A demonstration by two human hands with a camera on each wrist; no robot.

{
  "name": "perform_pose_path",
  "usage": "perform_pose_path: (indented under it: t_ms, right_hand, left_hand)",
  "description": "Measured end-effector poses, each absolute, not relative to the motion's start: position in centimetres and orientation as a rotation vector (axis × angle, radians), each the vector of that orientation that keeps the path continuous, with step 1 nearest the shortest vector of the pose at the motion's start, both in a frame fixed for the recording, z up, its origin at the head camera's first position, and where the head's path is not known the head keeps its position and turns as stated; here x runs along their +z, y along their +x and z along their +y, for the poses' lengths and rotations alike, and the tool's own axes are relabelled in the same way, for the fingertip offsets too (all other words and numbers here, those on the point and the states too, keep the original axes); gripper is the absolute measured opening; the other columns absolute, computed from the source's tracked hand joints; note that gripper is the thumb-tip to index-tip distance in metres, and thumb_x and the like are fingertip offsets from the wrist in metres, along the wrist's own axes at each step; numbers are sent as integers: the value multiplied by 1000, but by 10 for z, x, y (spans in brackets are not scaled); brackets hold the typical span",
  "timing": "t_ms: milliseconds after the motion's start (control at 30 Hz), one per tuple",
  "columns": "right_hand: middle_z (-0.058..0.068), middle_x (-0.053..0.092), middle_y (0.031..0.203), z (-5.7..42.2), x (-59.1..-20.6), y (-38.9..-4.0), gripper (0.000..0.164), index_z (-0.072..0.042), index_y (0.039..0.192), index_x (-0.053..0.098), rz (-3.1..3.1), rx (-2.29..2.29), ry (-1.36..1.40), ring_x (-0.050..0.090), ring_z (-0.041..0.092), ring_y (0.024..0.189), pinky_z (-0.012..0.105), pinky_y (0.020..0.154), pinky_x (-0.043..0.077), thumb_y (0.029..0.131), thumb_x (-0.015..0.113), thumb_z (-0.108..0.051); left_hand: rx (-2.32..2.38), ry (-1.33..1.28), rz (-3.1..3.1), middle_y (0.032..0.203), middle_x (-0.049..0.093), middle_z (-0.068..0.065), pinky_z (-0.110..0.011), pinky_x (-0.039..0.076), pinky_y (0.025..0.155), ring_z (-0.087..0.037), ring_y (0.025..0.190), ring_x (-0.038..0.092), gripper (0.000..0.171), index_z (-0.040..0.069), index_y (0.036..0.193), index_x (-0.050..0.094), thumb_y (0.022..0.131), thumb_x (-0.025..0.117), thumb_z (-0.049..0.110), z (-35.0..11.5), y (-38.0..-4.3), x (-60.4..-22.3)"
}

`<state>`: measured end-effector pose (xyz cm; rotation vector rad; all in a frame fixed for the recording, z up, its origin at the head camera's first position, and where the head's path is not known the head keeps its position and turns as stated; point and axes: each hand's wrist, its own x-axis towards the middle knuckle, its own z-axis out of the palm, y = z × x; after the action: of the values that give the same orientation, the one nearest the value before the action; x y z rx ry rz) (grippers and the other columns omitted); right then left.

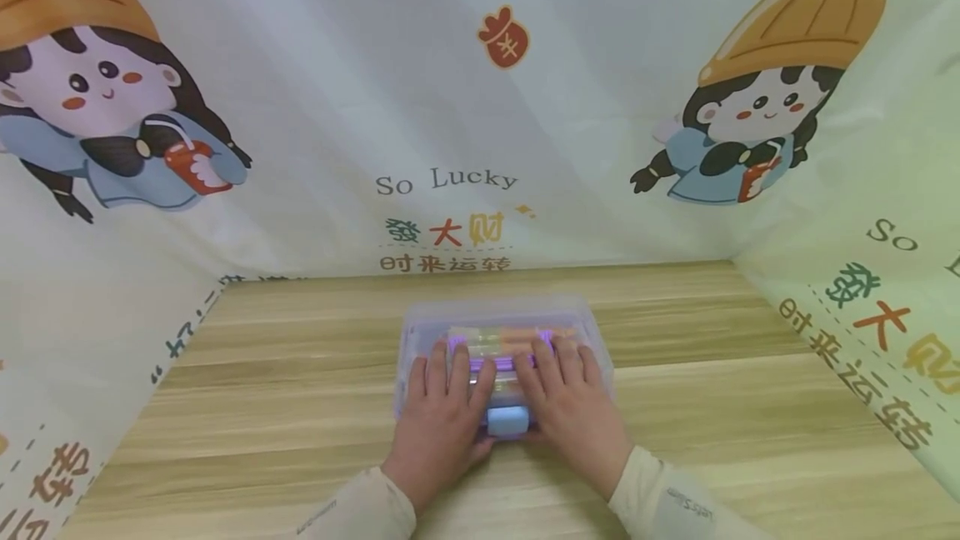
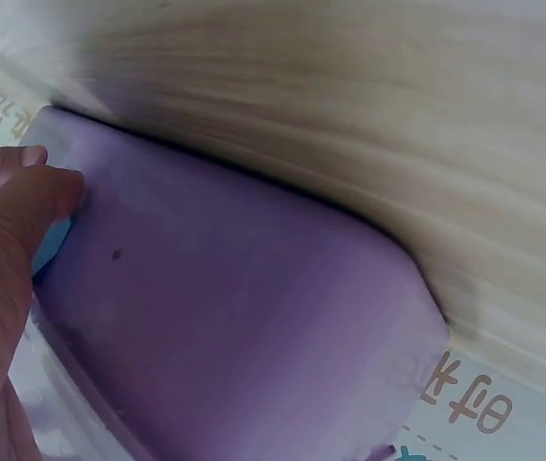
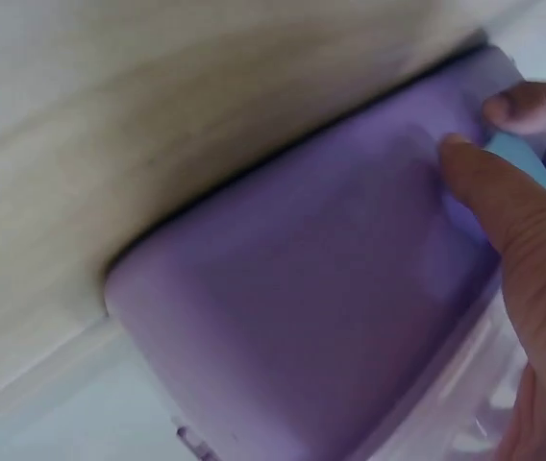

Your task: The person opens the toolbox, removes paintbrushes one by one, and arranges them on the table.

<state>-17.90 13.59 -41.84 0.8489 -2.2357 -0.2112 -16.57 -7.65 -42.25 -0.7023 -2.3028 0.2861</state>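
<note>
A plastic storage box [image 1: 600, 365] with a see-through lid and a purple body [image 2: 225, 279] lies on the table. Through its lid show several slender things [image 1: 517, 336] in orange, pale green and purple, too blurred to name. A light blue latch [image 1: 507, 421] is at the middle of the near side. My left hand [image 1: 438, 415] holds the box's near left part, fingers spread over the lid and thumb against the front wall. Mirroring it, my right hand [image 1: 573, 407] holds the near right part. Both thumbs touch the front beside the latch, as the wrist views show.
Under the box is a wood-grain tabletop [image 1: 300, 357]. A white printed cloth [image 1: 337, 65] with cartoon figures and lettering rises behind it and along both sides. Pale sleeves cover both forearms.
</note>
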Motion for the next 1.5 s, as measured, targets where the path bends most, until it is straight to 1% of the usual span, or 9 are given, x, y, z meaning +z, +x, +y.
perform_pose_path:
  t_ms: [133,300,533,733,1000,1267,1500]
  right_hand:
    - [26,52,128,132,-422,-179,111,-4,135,44,-2217,-246,817,49,47,121,61,95,42,54,80,-72]
    - [27,53,128,129,-424,-177,112,-4,136,45,-2221,-281,786,49,49,120,62,92,43,53,81,-71]
    - [28,55,124,129,-425,-178,110,-3,133,48,-2177,-260,809,52,49,117,60,94,43,49,83,-66]
    - [26,56,118,129,-425,-182,104,-2,129,48,-2134,-247,839,55,48,114,57,92,46,51,81,-64]
    - [23,57,115,132,-425,-184,96,-7,123,48,-2102,-245,867,57,48,109,57,86,48,53,80,-64]
    - [23,57,117,134,-425,-185,96,-8,125,49,-2086,-228,888,57,48,108,58,86,47,53,79,-64]
    - [22,57,119,133,-429,-183,96,-8,126,49,-2114,-232,861,54,48,112,59,88,46,54,79,-63]
  left_hand:
    - [325,-700,-2285,129,54,-28,-60,42,95,-53,123,47,99,8,135,49,63,77,69,-76,-167,-423]
    - [338,-718,-2256,127,55,-27,-61,43,93,-53,121,48,101,6,135,49,62,76,70,-75,-168,-424]
    - [311,-712,-2201,125,57,-26,-61,45,88,-52,116,52,98,14,136,53,58,77,69,-75,-168,-424]
    - [281,-709,-2181,124,58,-26,-62,44,87,-53,115,52,97,13,135,55,57,77,68,-75,-168,-424]
    - [264,-719,-2152,122,59,-24,-62,45,85,-53,114,53,95,12,132,55,57,75,67,-74,-170,-426]
    - [281,-712,-2174,123,58,-21,-63,43,87,-54,115,51,96,12,134,53,59,74,68,-73,-169,-426]
    - [311,-688,-2197,125,55,-22,-63,42,88,-53,117,50,93,11,136,50,63,71,66,-70,-167,-429]
